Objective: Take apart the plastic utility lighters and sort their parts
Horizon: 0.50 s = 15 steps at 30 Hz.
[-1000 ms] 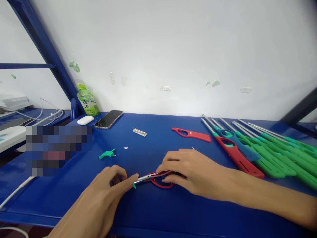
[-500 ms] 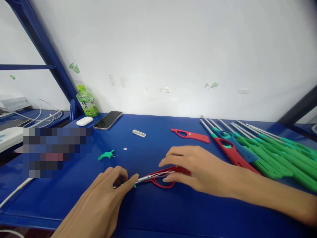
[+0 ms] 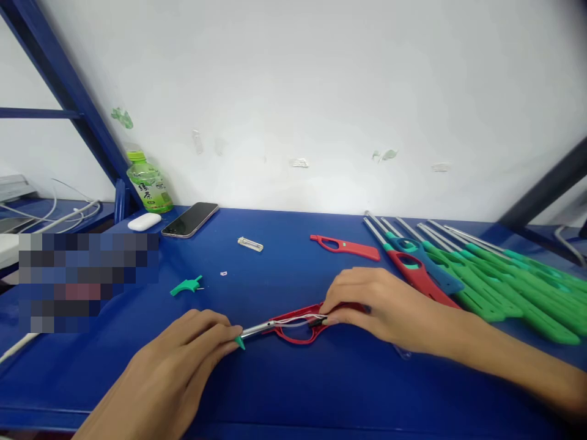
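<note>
An opened red lighter handle half point(image 3: 293, 339) lies on the blue table, its hollow side up. My left hand point(image 3: 183, 354) is closed around the far-left part of the metal lighter tube point(image 3: 257, 330), with a small green piece point(image 3: 240, 343) at its fingertips. Thin white wires point(image 3: 298, 317) run from the tube along the handle. Fingers of my right hand point(image 3: 380, 302) pinch a small black igniter part point(image 3: 316, 322) at the wires' end, over the handle. The hand hides the handle's right end. A green trigger piece point(image 3: 187, 285) lies beyond my left hand.
Another red handle half point(image 3: 351, 248) and a clear fuel tank point(image 3: 250, 245) lie farther back. Several assembled lighters point(image 3: 495, 281) are heaped at right. A phone point(image 3: 191, 220), white case point(image 3: 144, 222) and green bottle point(image 3: 149, 186) stand or lie at back left, near the wall.
My left hand has shifted left along the tube, exposing the green piece. My right fingers have closed in on the black igniter part, now visible. The whole view has shifted slightly.
</note>
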{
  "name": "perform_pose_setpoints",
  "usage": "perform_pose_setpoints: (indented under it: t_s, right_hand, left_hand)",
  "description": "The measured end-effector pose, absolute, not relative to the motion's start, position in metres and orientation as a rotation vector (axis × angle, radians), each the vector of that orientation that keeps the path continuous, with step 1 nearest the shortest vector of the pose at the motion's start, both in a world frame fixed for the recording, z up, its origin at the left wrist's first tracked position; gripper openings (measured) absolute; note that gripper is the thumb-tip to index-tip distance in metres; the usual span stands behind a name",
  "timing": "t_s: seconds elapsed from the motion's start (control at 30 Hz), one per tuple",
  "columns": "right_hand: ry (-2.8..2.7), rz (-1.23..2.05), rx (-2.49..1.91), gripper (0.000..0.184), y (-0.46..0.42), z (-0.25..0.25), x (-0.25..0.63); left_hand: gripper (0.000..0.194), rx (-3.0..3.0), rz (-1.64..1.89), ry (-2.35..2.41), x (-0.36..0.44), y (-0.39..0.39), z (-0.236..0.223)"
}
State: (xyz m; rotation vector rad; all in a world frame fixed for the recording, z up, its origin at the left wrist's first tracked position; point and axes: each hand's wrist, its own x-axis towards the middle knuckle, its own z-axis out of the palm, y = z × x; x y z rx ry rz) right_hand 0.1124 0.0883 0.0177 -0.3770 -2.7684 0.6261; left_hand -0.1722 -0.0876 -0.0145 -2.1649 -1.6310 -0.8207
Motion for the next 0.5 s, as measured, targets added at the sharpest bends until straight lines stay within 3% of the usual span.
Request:
perform_pose_setpoints:
  t_s: [0.5]
  right_hand:
    - [-2.706,0.591,-0.484,0.022,0.09,0.007,0.12]
  left_hand:
    - [0.032,-2.181,-0.727,-1.708,-0.169,-0.075,-0.011]
